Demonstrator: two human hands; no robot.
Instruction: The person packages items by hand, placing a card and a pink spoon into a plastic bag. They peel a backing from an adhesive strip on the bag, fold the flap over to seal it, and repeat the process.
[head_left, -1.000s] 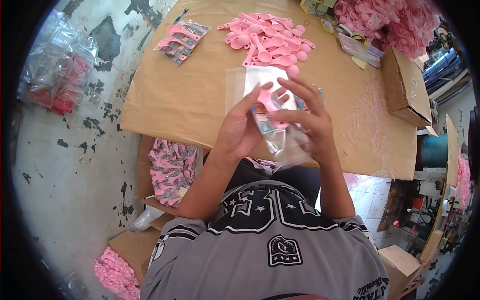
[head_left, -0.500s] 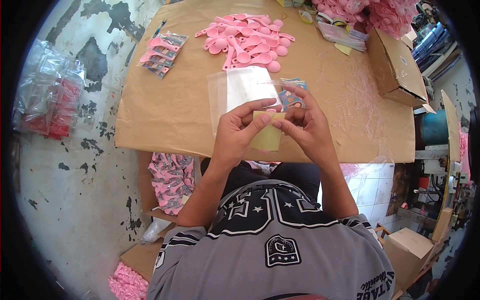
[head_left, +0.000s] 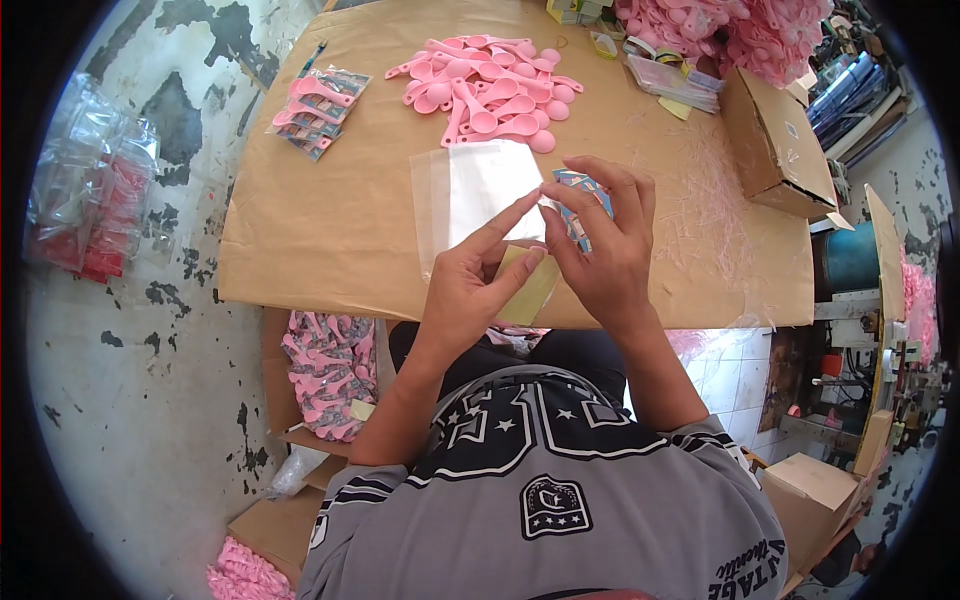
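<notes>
My left hand (head_left: 475,285) grips a yellow-green card (head_left: 530,285) between thumb and curled fingers, with its index finger stretched toward my right hand. My right hand (head_left: 610,235) has thumb and index fingertip close together by that left fingertip. Anything pinched there is too small to make out. Clear plastic bags (head_left: 485,185) lie flat on the table just beyond my left hand. Partly hidden behind my right hand are printed blue cards (head_left: 575,225). Further off is a heap of pink scoops (head_left: 490,90).
Bagged pink scoops with cards (head_left: 320,105) lie at the table's far left. Thin clear strips (head_left: 715,210) litter its right side, near a cardboard box (head_left: 775,145). A carton of packed pink scoops (head_left: 330,375) stands below the table's front edge.
The yellow-green card has tilted and is now held only by my left hand. My right hand has let go of the card's edge and moved up beside my left index fingertip.
</notes>
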